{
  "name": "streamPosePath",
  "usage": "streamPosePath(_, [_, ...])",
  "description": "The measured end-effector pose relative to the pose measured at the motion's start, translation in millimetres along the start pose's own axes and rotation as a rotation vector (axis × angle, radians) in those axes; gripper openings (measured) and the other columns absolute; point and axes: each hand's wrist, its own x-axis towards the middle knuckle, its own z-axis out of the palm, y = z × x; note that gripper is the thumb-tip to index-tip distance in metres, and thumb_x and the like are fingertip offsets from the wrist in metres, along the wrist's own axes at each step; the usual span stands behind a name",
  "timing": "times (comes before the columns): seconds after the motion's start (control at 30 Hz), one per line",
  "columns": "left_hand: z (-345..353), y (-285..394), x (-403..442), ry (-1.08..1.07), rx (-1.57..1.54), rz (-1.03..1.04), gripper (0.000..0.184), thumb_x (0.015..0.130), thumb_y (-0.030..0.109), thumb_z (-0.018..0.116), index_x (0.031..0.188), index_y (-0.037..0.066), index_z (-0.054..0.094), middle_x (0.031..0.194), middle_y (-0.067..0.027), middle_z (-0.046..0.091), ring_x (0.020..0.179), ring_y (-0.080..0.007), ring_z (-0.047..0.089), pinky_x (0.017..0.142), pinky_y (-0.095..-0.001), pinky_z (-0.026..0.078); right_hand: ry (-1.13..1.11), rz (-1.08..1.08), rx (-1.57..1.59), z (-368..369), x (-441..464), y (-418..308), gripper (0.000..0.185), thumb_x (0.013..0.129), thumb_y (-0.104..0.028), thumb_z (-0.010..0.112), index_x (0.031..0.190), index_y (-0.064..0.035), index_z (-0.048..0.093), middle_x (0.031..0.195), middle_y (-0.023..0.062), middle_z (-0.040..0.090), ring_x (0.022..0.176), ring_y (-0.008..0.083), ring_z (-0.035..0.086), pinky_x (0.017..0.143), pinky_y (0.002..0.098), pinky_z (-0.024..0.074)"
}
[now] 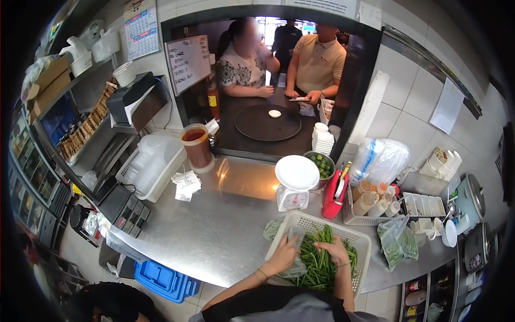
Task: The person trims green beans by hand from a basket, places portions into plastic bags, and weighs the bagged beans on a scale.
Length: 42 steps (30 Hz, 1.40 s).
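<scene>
Steel counter [228, 231] mid-frame, serving hatch [360, 96] at top, tiled wall [399, 126] upper right, left hand [286, 253] clutching plastic bag [295, 268], right hand [336, 250] on green beans [319, 268] lower right, grip unclear

Free lane over steel counter [198, 236], centre-left of frame; dial scale [293, 199], right of centre, blocks straight line from plastic basket [364, 260] to round tray [257, 126].

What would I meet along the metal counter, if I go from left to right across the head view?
White container basket, paper slips, left hand, right hand, clear bag of greens.
</scene>
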Motion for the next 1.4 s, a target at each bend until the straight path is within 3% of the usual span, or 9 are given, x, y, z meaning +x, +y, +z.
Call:
streamPosePath(0.1, [-16, 15, 14, 0.240, -0.350, -0.154, 0.045, 0.087, 0.004, 0.047, 0.131, 0.004, 0.037, 0.130, -0.0294, 0.038, 0.125, -0.0435, 0.033, 0.105, -0.0480, 0.027, -0.022, -0.005, 0.049, 5, 2, 2, 0.021, 0.071, 0.004, 0.069, 0.088, -0.0012, 0.059, 0.069, 0.0028, 0.059, 0.055, 0.0102, 0.054, 0.050, 0.0239, 0.0426])
streamPosePath(0.2, [-31, 33, 36, 0.331, -0.874, -0.239, 0.046, 0.093, 0.012, 0.046, 0.135, 0.003, 0.031, 0.132, -0.0249, 0.039, 0.124, -0.0384, 0.038, 0.103, -0.0432, 0.032, -0.055, 0.035, 0.128, 10, -1, -5, 0.022, 0.072, 0.003, 0.070, 0.090, -0.0011, 0.058, 0.069, 0.0037, 0.059, 0.056, 0.0110, 0.055, 0.051, 0.0253, 0.0443])
streamPosePath(0.23, [-29, 37, 44, 0.397, -0.952, -0.216, 0.042, 0.096, 0.021, 0.044, 0.134, 0.004, 0.036, 0.114, -0.0182, 0.053, 0.108, -0.0283, 0.053, 0.091, -0.0383, 0.043, -0.080, 0.057, 0.144, 10, -3, -5, 0.022, 0.072, 0.002, 0.070, 0.091, -0.0012, 0.058, 0.070, 0.0042, 0.059, 0.057, 0.0119, 0.055, 0.051, 0.0258, 0.0451])
streamPosePath(0.37, [-41, 44, 59, 0.068, -1.065, -0.237, 0.035, 0.097, 0.027, 0.042, 0.123, 0.003, 0.047, 0.074, -0.0058, 0.050, 0.046, -0.0095, 0.052, 0.044, -0.0235, 0.045, -0.219, 0.122, 0.237, 13, -4, 1, 0.023, 0.074, 0.002, 0.067, 0.094, -0.0015, 0.056, 0.072, 0.0072, 0.059, 0.061, 0.0169, 0.059, 0.053, 0.0283, 0.0485])
streamPosePath(0.47, [-11, 29, 68, 0.161, -0.866, -0.132, 0.034, 0.098, 0.025, 0.040, 0.124, 0.004, 0.046, 0.075, -0.0042, 0.050, 0.047, -0.0095, 0.052, 0.044, -0.0233, 0.044, -0.224, 0.124, 0.317, 11, -5, 4, 0.021, 0.075, 0.001, 0.066, 0.093, -0.0013, 0.056, 0.073, 0.0080, 0.059, 0.062, 0.0181, 0.059, 0.054, 0.0297, 0.0490])
streamPosePath(0.53, [-18, 45, 62, 0.296, -1.021, -0.208, 0.037, 0.098, 0.026, 0.040, 0.127, 0.003, 0.043, 0.086, -0.0075, 0.054, 0.063, -0.0125, 0.058, 0.057, -0.0254, 0.048, -0.157, 0.047, 0.335, 11, -3, -1, 0.018, 0.076, 0.002, 0.064, 0.091, -0.0007, 0.055, 0.070, 0.0077, 0.058, 0.060, 0.0182, 0.058, 0.054, 0.0302, 0.0489])
streamPosePath(0.67, [13, 30, 45, 0.295, -1.173, -0.283, 0.050, 0.098, 0.033, 0.038, 0.138, 0.005, 0.030, 0.143, -0.0141, 0.030, 0.128, -0.0227, 0.035, 0.103, -0.0324, 0.030, 0.138, -0.148, 0.491, 10, 5, -7, 0.018, 0.079, 0.001, 0.062, 0.094, -0.0031, 0.052, 0.071, 0.0059, 0.055, 0.061, 0.0169, 0.055, 0.056, 0.0304, 0.0477])
streamPosePath(0.97, [19, 24, 37, 0.138, -2.096, -0.554, 0.051, 0.098, 0.043, 0.031, 0.129, 0.004, 0.045, 0.133, -0.0094, 0.044, 0.122, -0.0203, 0.043, 0.103, -0.0349, 0.034, 0.364, -0.424, 0.636, 51, 15, -8, 0.024, 0.080, 0.001, 0.062, 0.099, -0.0057, 0.049, 0.078, 0.0031, 0.053, 0.069, 0.0142, 0.053, 0.065, 0.0290, 0.0459])
streamPosePath(1.4, [29, 36, 40, 0.198, -2.298, -0.675, 0.032, 0.097, 0.030, 0.039, 0.116, 0.008, 0.054, 0.115, -0.0051, 0.058, 0.109, -0.0181, 0.053, 0.094, -0.0333, 0.041, 0.291, -0.348, 0.583, 51, 12, 9, 0.036, 0.076, 0.008, 0.063, 0.109, 0.0000, 0.050, 0.085, 0.0070, 0.056, 0.071, 0.0158, 0.057, 0.066, 0.0289, 0.0495])
